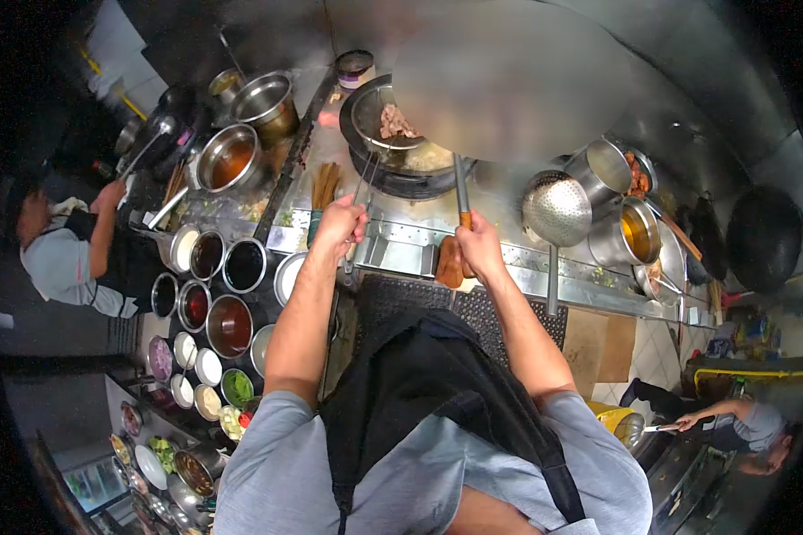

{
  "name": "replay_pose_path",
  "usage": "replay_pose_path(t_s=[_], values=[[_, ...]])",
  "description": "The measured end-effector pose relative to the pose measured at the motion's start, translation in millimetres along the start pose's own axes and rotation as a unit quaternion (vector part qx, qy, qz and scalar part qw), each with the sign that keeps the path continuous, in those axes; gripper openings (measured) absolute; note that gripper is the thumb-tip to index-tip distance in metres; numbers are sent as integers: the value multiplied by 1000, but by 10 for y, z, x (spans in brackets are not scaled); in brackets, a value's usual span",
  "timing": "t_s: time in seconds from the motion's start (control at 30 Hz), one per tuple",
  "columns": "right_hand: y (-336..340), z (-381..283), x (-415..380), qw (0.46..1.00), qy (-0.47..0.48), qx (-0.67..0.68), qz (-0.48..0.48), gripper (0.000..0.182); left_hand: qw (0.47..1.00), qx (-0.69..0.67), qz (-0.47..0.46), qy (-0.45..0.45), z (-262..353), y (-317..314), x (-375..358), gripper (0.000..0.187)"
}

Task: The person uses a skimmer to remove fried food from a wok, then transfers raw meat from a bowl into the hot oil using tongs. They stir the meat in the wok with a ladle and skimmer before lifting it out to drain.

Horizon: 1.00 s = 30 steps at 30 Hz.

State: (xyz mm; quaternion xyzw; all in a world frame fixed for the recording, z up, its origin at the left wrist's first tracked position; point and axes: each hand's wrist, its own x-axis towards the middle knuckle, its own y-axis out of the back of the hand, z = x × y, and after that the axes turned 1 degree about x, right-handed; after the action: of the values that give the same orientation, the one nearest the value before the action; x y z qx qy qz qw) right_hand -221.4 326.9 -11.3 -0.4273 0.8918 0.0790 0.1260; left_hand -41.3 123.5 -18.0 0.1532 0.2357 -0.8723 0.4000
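Over the stove sits a dark wok (417,185) with pale, bubbling liquid. Pieces of meat (395,123) lie in a round metal strainer (363,120) at the wok's left side. My left hand (341,225) is closed around the strainer's thin, rod-like handle. Closed as well, my right hand (480,247) grips the wooden end of a long-handled metal utensil (461,189), which points into the wok. A blurred patch hides the utensil's head and the wok's far right part.
A perforated ladle (557,207) rests right, beside pots, one with yellow liquid (636,234). Several sauce containers (229,324) stand left, near a pot of brown liquid (229,160). One co-worker (71,259) stands far left, another (748,426) lower right.
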Motion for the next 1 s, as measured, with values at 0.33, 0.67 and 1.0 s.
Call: replay_pose_path(t_s=[0.33,0.67,1.0], values=[[14,-211,-295,998,36,10,-53,51,1000,2,-10,5,-101,181,132,61],[302,118,-446,986,45,-160,-34,50,979,174,81,-63,52,266,6,38],[704,97,-649,994,10,-80,71,54,798,520,180,-246,-198,539,0,40]])
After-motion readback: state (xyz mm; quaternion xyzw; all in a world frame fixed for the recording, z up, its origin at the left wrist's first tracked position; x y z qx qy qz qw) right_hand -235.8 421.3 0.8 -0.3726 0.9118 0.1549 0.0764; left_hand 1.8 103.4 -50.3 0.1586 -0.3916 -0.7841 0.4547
